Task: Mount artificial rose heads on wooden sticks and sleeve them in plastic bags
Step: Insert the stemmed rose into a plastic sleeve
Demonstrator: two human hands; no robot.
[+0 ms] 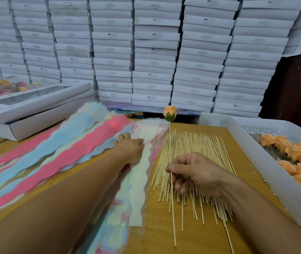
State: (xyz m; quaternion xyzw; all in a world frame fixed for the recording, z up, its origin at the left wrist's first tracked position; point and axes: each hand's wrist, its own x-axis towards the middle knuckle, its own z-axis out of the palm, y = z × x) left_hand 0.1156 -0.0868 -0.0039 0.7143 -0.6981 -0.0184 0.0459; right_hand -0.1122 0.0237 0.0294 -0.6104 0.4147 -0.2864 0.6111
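My right hand pinches a thin wooden stick between thumb and fingers, above a spread pile of loose sticks. An orange rose head with green sepals sits on the stick's far tip, held upright over the table's back edge. My left hand rests palm down on a stack of plastic bags with wavy pink, blue and white bands, fingers curled at the top of the pile. Loose orange rose heads fill a white tray at the right.
The white tray runs along the right side of the wooden table. An open white windowed box lies at the back left, with wrapped flowers behind it. Stacked white boxes wall off the back.
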